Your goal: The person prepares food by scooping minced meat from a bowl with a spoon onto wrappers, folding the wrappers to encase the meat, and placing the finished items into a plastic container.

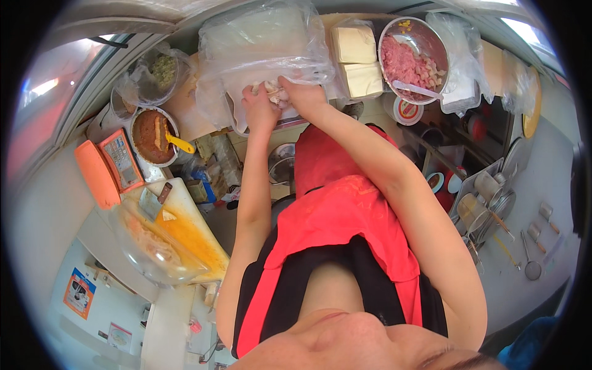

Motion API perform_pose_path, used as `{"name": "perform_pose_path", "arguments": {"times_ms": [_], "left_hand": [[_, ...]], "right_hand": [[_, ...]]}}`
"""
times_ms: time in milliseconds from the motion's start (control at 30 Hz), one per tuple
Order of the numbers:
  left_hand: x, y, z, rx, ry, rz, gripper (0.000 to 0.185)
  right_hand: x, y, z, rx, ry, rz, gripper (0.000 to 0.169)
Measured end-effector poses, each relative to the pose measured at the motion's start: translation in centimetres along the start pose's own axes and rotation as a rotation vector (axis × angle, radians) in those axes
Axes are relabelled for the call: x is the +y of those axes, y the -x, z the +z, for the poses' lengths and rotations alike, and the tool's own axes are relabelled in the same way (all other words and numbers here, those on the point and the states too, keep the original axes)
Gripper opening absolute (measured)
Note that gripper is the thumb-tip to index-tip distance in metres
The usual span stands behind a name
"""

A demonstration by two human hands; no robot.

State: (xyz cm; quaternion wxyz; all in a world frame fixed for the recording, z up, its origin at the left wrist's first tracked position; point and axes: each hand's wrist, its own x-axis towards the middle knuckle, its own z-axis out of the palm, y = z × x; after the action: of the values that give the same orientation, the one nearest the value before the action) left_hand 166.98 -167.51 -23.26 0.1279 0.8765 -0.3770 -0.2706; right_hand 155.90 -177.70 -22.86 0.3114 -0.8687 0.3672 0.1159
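Observation:
My left hand [261,107] and my right hand [303,96] meet over a shallow white tray [238,104] at the counter's near edge. Between them is a cluster of pale, folded wontons [276,94], with the fingers of both hands closed around it from either side. My fingers partly hide the cluster. Clear plastic film [296,69] drapes over the back of the tray, and a larger plastic-covered container [256,34] lies behind it.
Right of the tray are stacked square wrappers [355,44] and a steel bowl [439,44] of pink minced meat [402,58] with a white spatula [416,89]. Leftward stand a pot of brown sauce [143,134], an orange scale [121,159] and a cleaver [164,193] on a cutting board [199,231].

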Motion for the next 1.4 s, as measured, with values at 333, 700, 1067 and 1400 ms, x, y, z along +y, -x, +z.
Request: {"name": "perform_pose_path", "arguments": {"times_ms": [333,700,1067,1400], "left_hand": [[-4.1,-1.1,2.1,0.131,-0.113,0.261,0.07],[7.1,10.2,-4.5,-0.024,0.056,0.421,0.067],[41.7,24.8,9.9,-0.066,-0.02,1.319,0.068],[73.1,38.4,25.8,-0.025,-0.134,1.973,0.06]], "right_hand": [[-0.6,-0.8,3.6,0.129,-0.274,-0.122,0.054],[1.6,13.6,-4.7,0.197,-0.592,-0.13,0.051],[24.8,42.8,-11.1,1.183,-0.456,0.316,0.063],[46.7,60.4,-18.7,1.744,-0.41,0.801,0.072]]}}
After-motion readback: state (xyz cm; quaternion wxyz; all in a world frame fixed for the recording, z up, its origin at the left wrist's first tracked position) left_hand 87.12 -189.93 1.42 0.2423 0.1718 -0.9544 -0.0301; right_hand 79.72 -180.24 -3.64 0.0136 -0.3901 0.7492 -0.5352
